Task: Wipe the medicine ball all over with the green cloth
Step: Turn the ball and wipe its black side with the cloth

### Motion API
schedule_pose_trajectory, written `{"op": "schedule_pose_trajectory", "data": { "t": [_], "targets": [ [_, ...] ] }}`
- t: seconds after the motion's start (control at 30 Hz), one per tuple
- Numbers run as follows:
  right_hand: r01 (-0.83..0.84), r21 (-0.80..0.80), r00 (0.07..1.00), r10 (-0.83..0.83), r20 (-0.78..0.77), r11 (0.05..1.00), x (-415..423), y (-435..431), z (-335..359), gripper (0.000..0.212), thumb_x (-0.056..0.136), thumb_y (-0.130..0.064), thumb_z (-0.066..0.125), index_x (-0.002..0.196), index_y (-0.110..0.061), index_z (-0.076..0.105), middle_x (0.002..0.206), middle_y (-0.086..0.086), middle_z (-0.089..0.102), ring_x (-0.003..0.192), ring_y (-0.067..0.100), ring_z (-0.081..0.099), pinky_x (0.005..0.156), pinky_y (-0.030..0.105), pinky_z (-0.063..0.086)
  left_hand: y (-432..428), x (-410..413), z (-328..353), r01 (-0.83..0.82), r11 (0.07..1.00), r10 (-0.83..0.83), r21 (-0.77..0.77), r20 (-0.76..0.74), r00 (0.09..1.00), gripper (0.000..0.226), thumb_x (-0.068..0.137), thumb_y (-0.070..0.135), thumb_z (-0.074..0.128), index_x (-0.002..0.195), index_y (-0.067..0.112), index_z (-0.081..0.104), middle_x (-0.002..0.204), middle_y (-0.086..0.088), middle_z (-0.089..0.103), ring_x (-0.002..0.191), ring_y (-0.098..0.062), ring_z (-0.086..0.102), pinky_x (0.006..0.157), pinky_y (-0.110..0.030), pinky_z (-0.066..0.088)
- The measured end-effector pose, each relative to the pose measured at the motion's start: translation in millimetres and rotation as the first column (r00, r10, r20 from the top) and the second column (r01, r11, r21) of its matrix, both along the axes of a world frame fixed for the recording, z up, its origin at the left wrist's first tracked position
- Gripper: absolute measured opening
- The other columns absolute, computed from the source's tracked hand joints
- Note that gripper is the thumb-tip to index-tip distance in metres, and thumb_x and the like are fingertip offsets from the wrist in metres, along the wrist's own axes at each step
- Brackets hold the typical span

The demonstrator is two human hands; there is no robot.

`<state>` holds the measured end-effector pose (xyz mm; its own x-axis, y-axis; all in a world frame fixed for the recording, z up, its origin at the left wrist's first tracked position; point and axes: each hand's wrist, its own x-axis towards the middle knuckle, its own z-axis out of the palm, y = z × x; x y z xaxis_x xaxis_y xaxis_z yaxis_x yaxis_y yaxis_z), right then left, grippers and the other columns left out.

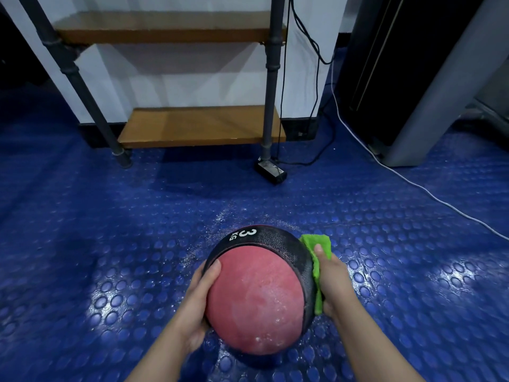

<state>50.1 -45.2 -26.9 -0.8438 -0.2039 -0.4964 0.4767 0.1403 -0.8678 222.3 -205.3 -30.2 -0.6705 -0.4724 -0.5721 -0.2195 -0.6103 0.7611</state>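
The scene is dim overall, with a cool cast. Glare from overhead light pools on the glossy blue floor [115, 293] at lower left and lower right of the frame. The upper left and upper right corners fall into near black. The shelf [201, 128] posts bow outward from wide-angle distortion. Focus is sharp at centre, softer toward the edges.

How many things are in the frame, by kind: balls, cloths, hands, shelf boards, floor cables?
Balls: 1, the red and black rubber medicine ball marked 3 KG
Cloths: 1, the green fuzzy cloth
Hands: 2, left hand bare on the ball, right hand pressing the cloth to its side
Wooden shelf boards: 2, upper and lower
Floor cables: 2, white and black
Total: 8
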Motion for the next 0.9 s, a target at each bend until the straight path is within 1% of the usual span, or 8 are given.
{"op": "schedule_pose_trajectory", "data": {
  "t": [0.13,0.23,0.33,0.43,0.6,0.7,0.73,0.9],
  "targets": [
    [-0.015,0.059,0.997,0.020,-0.080,0.998,-3.1,3.9,1.5,0.031,0.099,-0.032,0.049,0.085,-0.010,0.065,0.083,0.012,0.068,0.078,0.026,0.063,0.083,0.046,0.052,0.9,-4.6,0.6,0.080,0.994,-0.080,-0.072,0.011,0.997,0.096,0.042,0.074,0.077,0.130,0.042,0.055,0.128,0.007,0.066,0.112,-0.015,0.065,0.086,-0.039,0.054],
    [-0.079,0.120,0.980,0.099,-0.170,0.990,-2.2,3.2,4.7,0.035,0.098,-0.035,0.050,0.080,-0.010,0.065,0.082,0.011,0.070,0.079,0.028,0.065,0.083,0.047,0.052,-10.4,-9.8,14.1,0.090,0.920,-0.094,-0.382,0.010,0.996,0.089,0.053,0.069,0.072,0.136,0.055,0.045,0.144,0.021,0.047,0.127,0.003,0.048,0.104,-0.031,0.042],
    [-0.133,0.219,0.939,0.193,-0.283,0.967,-1.2,-3.6,13.6,0.037,0.097,-0.041,0.048,0.082,-0.012,0.064,0.083,0.009,0.070,0.084,0.029,0.065,0.081,0.042,0.052,-15.4,-29.6,36.5,0.167,0.663,-0.170,-0.729,0.070,0.983,0.052,0.079,0.070,0.046,0.129,0.072,0.035,0.148,0.042,0.026,0.144,0.013,0.012,0.123,-0.044,0.006],
    [-0.167,0.289,0.871,0.279,-0.405,0.943,4.8,-10.7,34.7,0.031,0.098,-0.039,0.046,0.077,-0.021,0.058,0.076,-0.003,0.063,0.076,0.019,0.059,0.067,0.031,0.044,-15.5,-51.5,47.9,0.277,0.425,-0.206,-0.862,0.205,0.957,0.034,0.097,0.060,0.029,0.130,0.064,0.036,0.147,0.040,0.022,0.145,0.010,0.007,0.120,-0.045,-0.004],
    [-0.269,0.286,0.690,0.392,-0.609,0.920,22.5,-27.5,67.8,0.022,0.098,-0.046,0.043,0.090,-0.038,0.062,0.090,-0.015,0.065,0.086,-0.002,0.058,0.074,0.013,0.044,-17.6,-54.6,37.7,0.313,0.458,-0.126,-0.832,0.287,0.950,0.039,0.105,0.035,0.038,0.141,0.029,0.051,0.148,0.013,0.047,0.141,-0.008,0.038,0.119,-0.032,0.024],
    [-0.365,0.657,0.369,0.750,-0.549,0.660,32.8,-44.1,64.9,0.061,0.088,-0.067,0.024,0.130,-0.035,0.054,0.135,-0.015,0.053,0.125,0.011,0.046,0.103,0.038,0.038,-20.8,-53.2,42.4,0.404,0.415,-0.183,-0.815,0.361,0.915,0.050,0.094,0.040,0.032,0.136,0.029,0.058,0.140,0.006,0.058,0.131,-0.016,0.051,0.108,-0.034,0.039],
    [-0.329,0.761,0.345,0.821,-0.455,0.559,32.6,-48.1,61.1,0.064,0.087,-0.069,0.021,0.134,-0.036,0.048,0.143,-0.016,0.045,0.131,0.015,0.039,0.106,0.043,0.035,-21.6,-52.3,42.5,0.419,0.398,-0.213,-0.816,0.362,0.908,0.056,0.087,0.040,0.032,0.136,0.029,0.058,0.139,0.007,0.058,0.129,-0.016,0.051,0.107,-0.034,0.039],
    [-0.344,0.742,0.606,0.739,-0.293,0.576,6.7,-62.1,59.5,0.034,0.092,-0.056,0.038,0.097,-0.029,0.058,0.106,0.000,0.064,0.104,0.028,0.057,0.086,0.044,0.047,-7.7,-48.7,35.9,0.293,0.311,-0.256,-0.904,0.217,0.942,0.050,0.096,0.037,0.035,0.136,0.018,0.059,0.138,0.012,0.054,0.128,0.007,0.041,0.112,-0.007,0.021]
  ]
}}
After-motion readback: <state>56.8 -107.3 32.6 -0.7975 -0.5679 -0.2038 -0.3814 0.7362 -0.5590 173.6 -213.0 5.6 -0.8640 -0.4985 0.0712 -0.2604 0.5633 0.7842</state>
